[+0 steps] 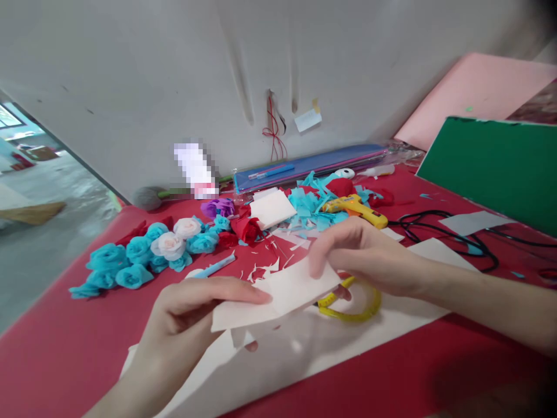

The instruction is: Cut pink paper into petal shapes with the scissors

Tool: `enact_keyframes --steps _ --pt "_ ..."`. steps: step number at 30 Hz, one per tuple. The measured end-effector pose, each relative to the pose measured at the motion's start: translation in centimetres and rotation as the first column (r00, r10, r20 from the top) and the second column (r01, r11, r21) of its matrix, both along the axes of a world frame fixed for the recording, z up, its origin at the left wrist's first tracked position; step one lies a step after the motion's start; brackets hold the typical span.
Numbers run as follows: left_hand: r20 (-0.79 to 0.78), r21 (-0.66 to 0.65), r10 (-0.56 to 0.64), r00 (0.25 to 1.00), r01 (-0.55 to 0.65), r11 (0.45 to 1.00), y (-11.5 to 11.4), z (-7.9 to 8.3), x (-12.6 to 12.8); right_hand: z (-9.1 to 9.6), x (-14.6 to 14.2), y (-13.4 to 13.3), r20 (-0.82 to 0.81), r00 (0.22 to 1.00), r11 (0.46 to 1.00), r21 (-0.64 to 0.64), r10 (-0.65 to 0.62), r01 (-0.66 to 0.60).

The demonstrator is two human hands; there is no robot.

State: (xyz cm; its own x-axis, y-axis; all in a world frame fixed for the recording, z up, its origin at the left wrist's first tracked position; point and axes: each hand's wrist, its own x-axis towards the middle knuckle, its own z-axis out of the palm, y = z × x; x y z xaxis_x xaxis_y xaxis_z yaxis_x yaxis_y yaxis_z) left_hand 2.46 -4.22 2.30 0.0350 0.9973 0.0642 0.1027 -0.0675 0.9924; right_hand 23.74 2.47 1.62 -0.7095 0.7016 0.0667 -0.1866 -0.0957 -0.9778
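My left hand (183, 316) pinches the near-left end of a folded strip of white crepe paper (278, 293), thumb on top. My right hand (365, 252) grips the strip's far-right end, fingers curled over it. Under the right hand lie yellow-handled scissors (352, 307) on a large white sheet (304, 348). The strip is held just above the red table (65, 342).
Blue, white, red and purple paper roses (148, 252) lie at the left. A yellow glue gun (357, 209) with a black cable (456, 235) sits behind, among blue scraps (308, 206). Green (496, 165) and pink boards lean at the right; a wall stands behind.
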Motion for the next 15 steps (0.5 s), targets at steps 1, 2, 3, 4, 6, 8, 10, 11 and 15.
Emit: enact_keyframes --steps 1,2,3,4,6,8,10,11,15 --pt "0.003 0.016 -0.017 1.000 0.017 1.000 0.1 -0.1 -0.1 0.1 0.0 -0.1 -0.007 1.000 1.000 -0.001 -0.010 0.010" --pt "0.006 0.029 -0.048 0.999 0.048 0.998 0.1 -0.3 -0.3 0.2 -0.1 -0.2 -0.013 1.000 1.000 0.004 -0.017 0.017" --pt "0.007 0.041 -0.094 0.996 0.093 0.995 0.2 -0.4 -0.5 0.2 -0.1 -0.3 -0.016 1.000 1.000 0.010 -0.024 0.024" --pt "0.005 0.056 -0.155 0.988 0.154 0.986 0.3 -0.5 -0.7 0.3 -0.2 -0.3 -0.016 1.000 1.000 0.015 -0.025 0.025" --pt "-0.002 0.095 -0.246 0.969 0.245 0.965 0.4 -0.5 -1.0 0.4 -0.2 -0.4 -0.022 1.000 1.000 0.014 -0.011 0.011" --pt "0.003 0.131 -0.262 0.965 0.259 0.957 0.3 -0.4 -1.2 0.3 -0.3 -0.5 -0.052 0.999 0.999 -0.033 0.012 -0.014" --pt "-0.011 0.138 -0.244 0.970 0.244 0.960 0.1 -0.3 -1.2 0.2 -0.4 -0.4 -0.088 0.996 0.995 -0.102 0.014 -0.023" --pt "-0.038 0.135 -0.246 0.969 0.248 0.959 0.0 -0.2 -1.3 0.1 -0.4 -0.3 -0.098 0.995 0.991 -0.130 0.006 -0.019" --pt "-0.140 0.100 -0.274 0.951 0.289 0.952 -0.2 -0.1 -1.6 -0.3 -0.5 -0.1 -0.105 0.994 0.991 -0.135 0.001 -0.015"
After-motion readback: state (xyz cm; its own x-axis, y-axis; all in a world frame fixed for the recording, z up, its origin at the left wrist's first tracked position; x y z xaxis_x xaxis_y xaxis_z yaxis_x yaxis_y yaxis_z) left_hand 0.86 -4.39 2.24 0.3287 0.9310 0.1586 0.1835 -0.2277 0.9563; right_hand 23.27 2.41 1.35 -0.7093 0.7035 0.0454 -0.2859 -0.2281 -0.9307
